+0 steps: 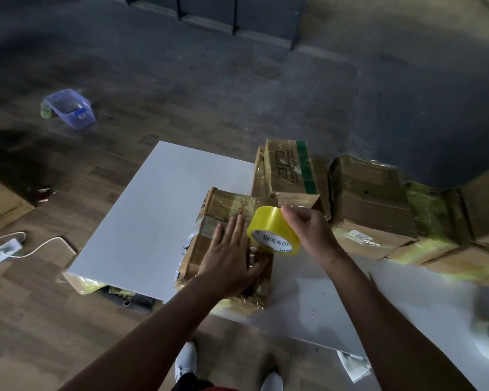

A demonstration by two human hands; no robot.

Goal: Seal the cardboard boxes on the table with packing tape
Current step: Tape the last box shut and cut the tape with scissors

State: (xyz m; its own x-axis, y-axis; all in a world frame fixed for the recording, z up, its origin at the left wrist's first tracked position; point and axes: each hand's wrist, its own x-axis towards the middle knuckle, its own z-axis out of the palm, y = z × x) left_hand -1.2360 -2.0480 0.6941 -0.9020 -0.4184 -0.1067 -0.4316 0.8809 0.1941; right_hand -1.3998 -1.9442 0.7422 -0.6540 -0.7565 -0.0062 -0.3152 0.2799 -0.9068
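A left hand (229,255) lies spread flat on the cardboard box (223,204), centre frame on the white table (153,207); the right hand (312,235) pinches the tape roll (271,230) beside it. The roll looks light and rigid, best held by its rim; the taped box, likely slick.

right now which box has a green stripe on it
The box stacked just behind the yellow tape roll; the other boxes show only brown card and yellowish tape.

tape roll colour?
Yellow, with a white inner core printed in black; the tape roll shows best in the head view, held by the right hand.
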